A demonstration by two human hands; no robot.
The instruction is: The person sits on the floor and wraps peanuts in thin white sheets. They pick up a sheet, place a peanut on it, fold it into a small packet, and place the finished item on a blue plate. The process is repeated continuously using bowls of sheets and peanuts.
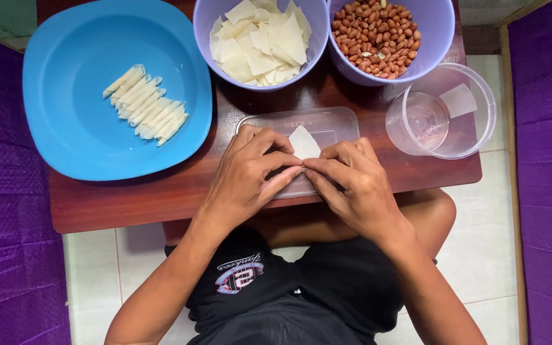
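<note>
Head view: both hands meet at bench centre, over a clear flat plastic lid (327, 121) lying on the dark wood bench (129, 204). Left hand (247, 172) comes in from approx 7 o'clock, right hand (352, 182) from approx 5 o'clock; fingertips touch at the middle. Between them sits a small white wrapper sheet (304, 142), its free corner pointing to 12 o'clock, away from the person. Its near edge is pinched narrow by thumb + forefingers of both hands, so the fold or roll line runs roughly 9-to-3 o'clock, straight across between the two sets of fingers. Both hands are equally near; neither leads. Can't tell if anything is tucked inside the pinched edge, as it's hidden by the fingers.

Around it: at 10 o'clock from the hands, a blue plate (65, 128) w/ a row of thin white rolled sticks (147, 105) laid side by side, each lying roughly 8-to-2 o'clock. At 12 o'clock, a lilac bowl (207, 25) of flat white wrapper pieces (260, 41). At 1 o'clock, a second lilac bowl (439, 38) full of peanuts (375, 38). At 2 o'clock, a clear round tub (474, 128) w/ a small clear cup (420, 121) inside it and one white piece (459, 100) just beside the cup. Purple cloth (7, 243) on both sides; pale tiled floor (487, 243) below the bench.
</note>
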